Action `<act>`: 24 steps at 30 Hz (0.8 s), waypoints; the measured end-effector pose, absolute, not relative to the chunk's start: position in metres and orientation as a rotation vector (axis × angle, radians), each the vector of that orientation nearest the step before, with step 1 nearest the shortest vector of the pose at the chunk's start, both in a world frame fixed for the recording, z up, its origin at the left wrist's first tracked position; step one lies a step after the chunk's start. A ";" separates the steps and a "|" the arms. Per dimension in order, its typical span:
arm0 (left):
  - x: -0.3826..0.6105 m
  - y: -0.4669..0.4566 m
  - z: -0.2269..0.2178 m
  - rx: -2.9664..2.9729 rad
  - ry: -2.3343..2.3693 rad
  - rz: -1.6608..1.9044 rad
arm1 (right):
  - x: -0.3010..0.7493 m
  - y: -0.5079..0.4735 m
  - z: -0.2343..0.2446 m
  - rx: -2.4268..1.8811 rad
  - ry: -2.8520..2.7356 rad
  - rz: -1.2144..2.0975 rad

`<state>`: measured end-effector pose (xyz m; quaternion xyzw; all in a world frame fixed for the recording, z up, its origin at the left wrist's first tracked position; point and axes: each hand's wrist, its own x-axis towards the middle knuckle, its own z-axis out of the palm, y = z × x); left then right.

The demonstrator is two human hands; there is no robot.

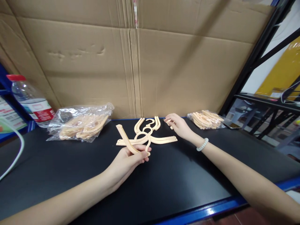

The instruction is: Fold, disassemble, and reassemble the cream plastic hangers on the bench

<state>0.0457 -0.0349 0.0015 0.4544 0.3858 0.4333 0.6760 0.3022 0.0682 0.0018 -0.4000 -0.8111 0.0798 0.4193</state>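
Observation:
My left hand (127, 161) is closed round a cream plastic hanger piece (125, 139), an arm joined to a ring and hook, held just above the black tabletop (70, 168). My right hand (178, 125) reaches farther back and pinches a small cream part (168, 121) next to a loose cluster of hanger pieces (147, 126). Two long cream hanger arms (164, 140) lie flat between the hands. A white bead bracelet (202, 145) sits on my right wrist.
A clear plastic bag of cream hanger parts (81, 123) lies at the back left, a smaller bag (206, 119) at the back right. A water bottle with a red cap (30, 101) stands far left. Cardboard (140, 62) walls the back. A blue edge (211, 209) borders the front.

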 end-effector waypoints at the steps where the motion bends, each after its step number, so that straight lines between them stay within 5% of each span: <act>1: 0.045 -0.035 0.001 1.027 0.863 0.975 | 0.300 0.066 0.004 -1.012 -1.967 0.221; 11: 0.045 -0.034 0.002 1.055 0.783 0.961 | 0.261 0.015 0.016 -0.726 -1.398 1.070; 24: 0.043 -0.031 -0.003 1.145 0.713 0.994 | 0.238 -0.020 0.003 -0.688 -1.104 1.599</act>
